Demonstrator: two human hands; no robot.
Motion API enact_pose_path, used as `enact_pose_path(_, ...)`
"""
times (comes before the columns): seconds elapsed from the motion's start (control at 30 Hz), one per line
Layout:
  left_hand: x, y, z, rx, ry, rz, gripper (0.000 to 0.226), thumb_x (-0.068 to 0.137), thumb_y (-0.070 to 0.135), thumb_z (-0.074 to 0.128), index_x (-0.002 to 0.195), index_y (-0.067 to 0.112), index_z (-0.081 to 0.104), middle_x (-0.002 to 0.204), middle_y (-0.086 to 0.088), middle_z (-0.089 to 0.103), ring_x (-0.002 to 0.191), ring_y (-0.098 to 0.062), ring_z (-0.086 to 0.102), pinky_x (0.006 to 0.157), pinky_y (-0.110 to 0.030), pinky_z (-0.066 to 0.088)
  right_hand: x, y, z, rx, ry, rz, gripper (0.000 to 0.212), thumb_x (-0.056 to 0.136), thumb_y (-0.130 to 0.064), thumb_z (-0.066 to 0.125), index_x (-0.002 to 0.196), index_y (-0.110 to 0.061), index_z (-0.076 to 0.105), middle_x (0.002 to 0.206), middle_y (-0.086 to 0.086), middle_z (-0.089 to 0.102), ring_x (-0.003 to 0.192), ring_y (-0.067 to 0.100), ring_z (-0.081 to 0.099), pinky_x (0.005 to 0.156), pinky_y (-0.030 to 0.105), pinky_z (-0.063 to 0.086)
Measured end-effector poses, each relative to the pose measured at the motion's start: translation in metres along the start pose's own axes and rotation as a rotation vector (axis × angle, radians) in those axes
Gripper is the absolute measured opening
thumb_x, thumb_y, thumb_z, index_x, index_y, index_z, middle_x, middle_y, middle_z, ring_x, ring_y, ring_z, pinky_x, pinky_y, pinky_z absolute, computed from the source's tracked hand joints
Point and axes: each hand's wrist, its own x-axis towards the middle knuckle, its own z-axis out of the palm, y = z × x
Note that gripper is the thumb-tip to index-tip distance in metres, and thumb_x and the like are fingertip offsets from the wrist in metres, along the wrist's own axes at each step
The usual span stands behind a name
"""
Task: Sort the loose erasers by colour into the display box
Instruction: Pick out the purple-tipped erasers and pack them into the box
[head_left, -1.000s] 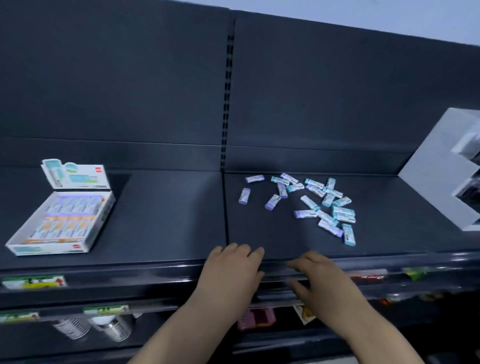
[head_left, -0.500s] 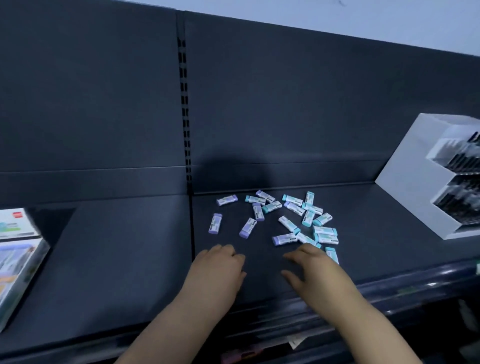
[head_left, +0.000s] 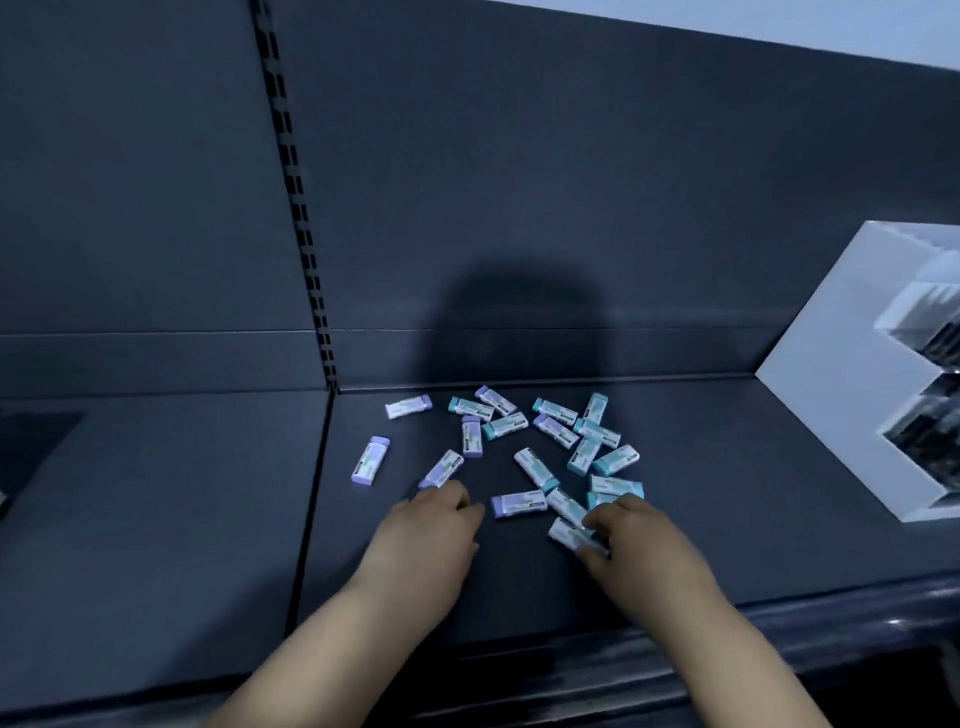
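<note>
A: What do we have in front of us?

B: We look down on a dark shelf (head_left: 727, 493). Loose erasers (head_left: 536, 470) lie scattered on it in one cluster, some with purple ends and some with teal, each in a pale sleeve. Two bare forearms reach in from the bottom edge.

A: How is the left hand placed?

B: The left hand (head_left: 431, 530) sits palm down at the near left edge of the cluster, knuckles up and fingers curled under. Its fingertips (head_left: 452, 493) meet the near end of a purple eraser (head_left: 444, 466) that lies slantwise. The hand hides the contact, so we cannot tell whether they grip it or only touch it.

A: And the right?

B: The right hand (head_left: 644, 540) is at the near right edge, wrist angled inward. Thumb on the near side, fingers on the far side, it pinches the nearest eraser (head_left: 566, 531), a pale one at the front of the cluster.

A: Anything else around them?

B: A white stepped display stand (head_left: 831, 389) sits at the far right, well apart from the erasers. A slotted upright (head_left: 296, 208) runs down the back panel to their left.
</note>
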Motion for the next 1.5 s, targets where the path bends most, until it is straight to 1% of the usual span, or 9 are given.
enact_pose_path(0.17,0.032,0.022,0.016,0.024,0.008,-0.079,0.055,0.097,0.021,0.04,0.148,0.022,0.019,0.146,0.003,0.026,0.131,-0.02,0.03,0.104,-0.03,0.028,0.008,0.015,-0.003,-0.04,-0.027,-0.17,0.025,0.085,-0.038,0.053,0.106,-0.024,0.058,0.11,-0.003,0.051,0.106,0.018,0.05,0.082,0.028,0.046)
enact_pose_path(0.33,0.046,0.037,0.022,0.099,-0.028,-0.173,0.045,0.094,0.014,0.044,0.137,0.022,0.037,0.137,-0.003,0.036,0.129,-0.023,0.032,0.103,-0.032,0.029,0.011,0.023,-0.002,-0.066,-0.049,-0.318,0.026,0.085,-0.035,0.052,0.108,-0.022,0.052,0.112,-0.002,0.049,0.109,0.019,0.048,0.083,0.029,0.043)
enact_pose_path(0.53,0.037,0.043,0.008,0.023,-0.027,-0.236,0.056,0.091,0.005,0.038,0.141,0.03,0.033,0.134,-0.003,0.041,0.125,-0.025,0.04,0.1,-0.03,0.033,0.018,0.03,-0.002,-0.057,-0.042,-0.43,0.027,0.088,-0.029,0.044,0.112,-0.02,0.05,0.113,0.0,0.051,0.108,0.021,0.047,0.083,0.031,0.041)
enact_pose_path(0.8,0.031,0.028,0.005,-0.098,-0.127,-0.241,0.039,0.088,0.01,0.04,0.116,0.034,0.054,0.114,0.003,0.046,0.11,-0.021,0.048,0.082,-0.023,0.037,0.028,0.039,-0.002,0.056,-0.04,-0.482,0.024,0.092,-0.03,0.039,0.109,-0.027,0.055,0.105,-0.007,0.054,0.104,0.014,0.048,0.077,0.026,0.037)
enact_pose_path(0.87,0.035,0.031,0.013,-0.191,-0.112,-0.192,0.022,0.088,0.018,0.047,0.102,0.027,0.06,0.111,0.0,0.05,0.098,-0.018,0.051,0.077,-0.025,0.039,0.03,0.039,-0.002,0.064,-0.038,-0.491,0.024,0.093,-0.03,0.038,0.11,-0.027,0.055,0.105,-0.006,0.054,0.104,0.014,0.048,0.075,0.025,0.035)
enact_pose_path(0.97,0.033,0.035,0.019,-0.02,-0.002,-0.011,0.013,0.077,0.036,0.054,0.083,0.025,0.057,0.093,0.001,0.056,0.077,-0.014,0.052,0.065,-0.027,0.038,0.03,0.036,-0.001,0.083,-0.029,-0.484,0.026,0.095,-0.03,0.035,0.114,-0.029,0.053,0.11,-0.007,0.053,0.105,0.013,0.049,0.08,0.026,0.038)
enact_pose_path(1.13,0.036,0.037,0.025,-0.084,0.014,-0.052,0.045,0.096,0.02,0.041,0.137,0.037,0.036,0.128,0.004,0.036,0.119,-0.017,0.039,0.098,-0.025,0.035,0.038,0.036,-0.009,0.21,0.037,-0.422,0.026,0.096,-0.026,0.039,0.115,-0.027,0.057,0.116,-0.006,0.049,0.1,0.014,0.056,0.085,0.03,0.045)
enact_pose_path(1.23,0.035,0.003,0.012,-0.173,0.143,-0.082,0.041,0.1,0.027,0.037,0.141,0.03,0.036,0.135,0.006,0.041,0.126,-0.017,0.038,0.104,-0.024,0.031,0.051,0.005,-0.01,0.367,0.106,-0.449,0.022,0.095,-0.017,0.046,0.111,-0.019,0.061,0.107,-0.006,0.05,0.093,0.007,0.054,0.085,0.014,0.04)
enact_pose_path(1.5,0.019,0.004,0.004,-0.609,0.195,0.015,0.051,0.085,0.016,0.066,0.132,0.029,0.05,0.105,0.012,0.054,0.094,-0.002,0.054,0.091,-0.014,0.04,0.064,-0.011,-0.001,0.533,-0.019,-0.626,0.021,0.082,0.002,0.06,0.086,-0.018,0.067,0.092,-0.013,0.054,0.092,-0.005,0.051,0.08,0.003,0.034)
